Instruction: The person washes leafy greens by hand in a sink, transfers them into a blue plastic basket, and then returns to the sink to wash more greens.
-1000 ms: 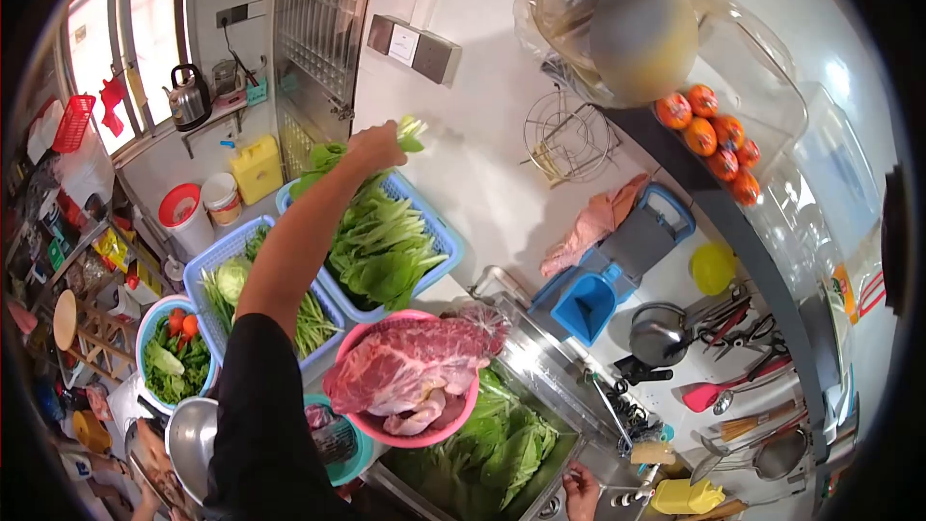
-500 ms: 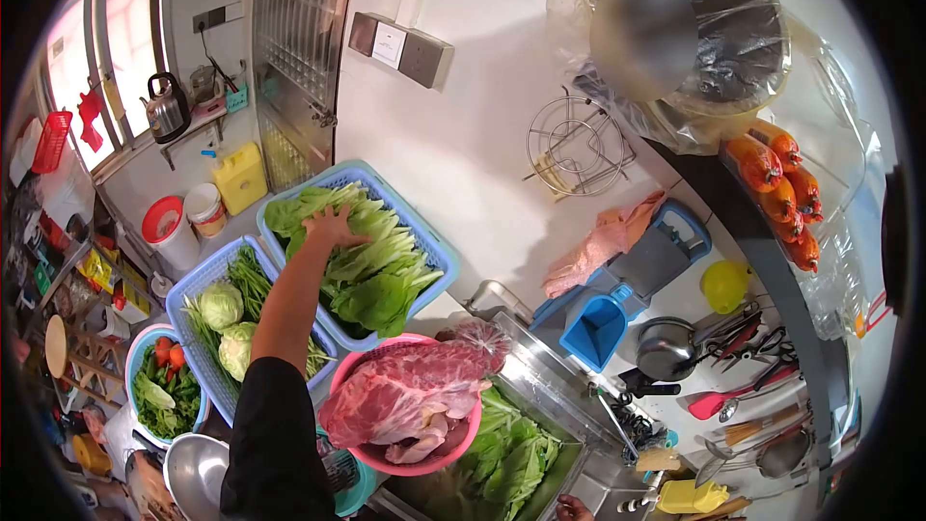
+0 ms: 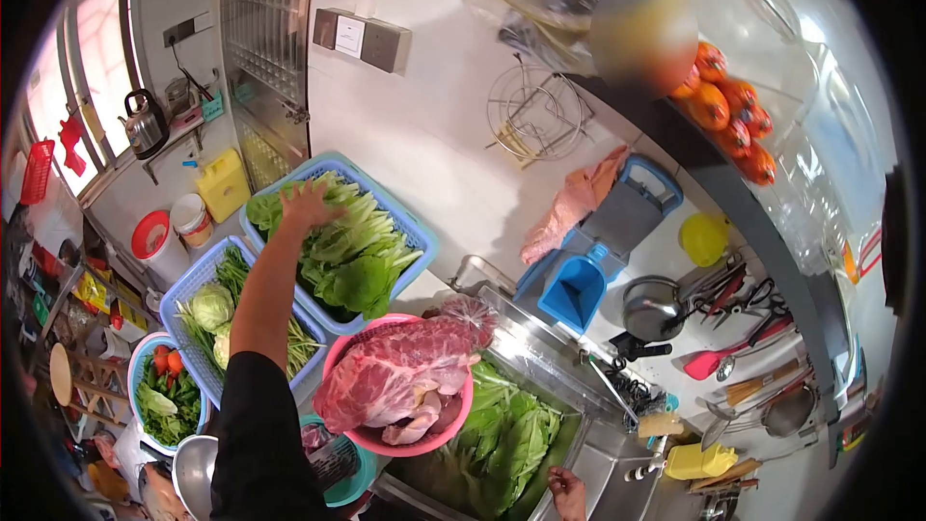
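My left hand rests on the leafy greens, fingers spread and released; the greens lie in the blue basket. I judge it best to press lightly with a flat palm, so the leaves settle without bruising or slipping over the rim. My right hand is by the sink, fingers partly curled; whether they hold anything I cannot tell. Marks on the white wall panel are too small to read, and I can make out no brand.

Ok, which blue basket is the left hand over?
The leafy-greens basket, with the left hand spread over its leaves; the other blue basket, holding pale cabbages, lies partly behind the forearm.
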`<state>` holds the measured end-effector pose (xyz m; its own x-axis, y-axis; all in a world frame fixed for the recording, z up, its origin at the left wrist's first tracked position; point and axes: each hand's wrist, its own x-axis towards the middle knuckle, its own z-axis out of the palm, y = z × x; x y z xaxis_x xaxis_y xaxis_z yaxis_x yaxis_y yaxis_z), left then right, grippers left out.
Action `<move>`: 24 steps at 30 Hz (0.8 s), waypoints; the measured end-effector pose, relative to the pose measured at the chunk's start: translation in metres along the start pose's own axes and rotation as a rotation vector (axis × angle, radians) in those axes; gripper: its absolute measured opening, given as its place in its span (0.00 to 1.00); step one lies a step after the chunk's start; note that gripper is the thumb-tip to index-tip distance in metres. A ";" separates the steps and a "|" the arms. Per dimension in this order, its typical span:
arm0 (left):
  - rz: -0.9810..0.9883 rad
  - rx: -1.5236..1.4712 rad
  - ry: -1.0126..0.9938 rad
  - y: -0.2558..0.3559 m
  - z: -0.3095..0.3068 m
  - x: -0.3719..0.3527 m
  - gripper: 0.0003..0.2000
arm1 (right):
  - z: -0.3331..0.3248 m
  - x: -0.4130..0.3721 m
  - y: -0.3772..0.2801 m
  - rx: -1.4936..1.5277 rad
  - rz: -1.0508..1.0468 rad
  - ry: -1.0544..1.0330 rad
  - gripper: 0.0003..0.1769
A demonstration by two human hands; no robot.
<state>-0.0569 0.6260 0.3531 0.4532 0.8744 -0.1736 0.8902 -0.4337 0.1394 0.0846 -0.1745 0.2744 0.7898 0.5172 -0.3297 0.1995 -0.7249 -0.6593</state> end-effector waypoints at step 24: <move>0.469 -0.774 -0.466 0.251 0.308 -0.461 0.13 | 0.099 0.087 0.150 1.011 0.538 -0.394 0.19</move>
<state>-0.0283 0.0472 0.1676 0.8691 0.4090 -0.2781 0.4179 -0.3066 0.8552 0.1261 -0.1935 0.0799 0.3663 0.4901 -0.7910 -0.7825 -0.2978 -0.5468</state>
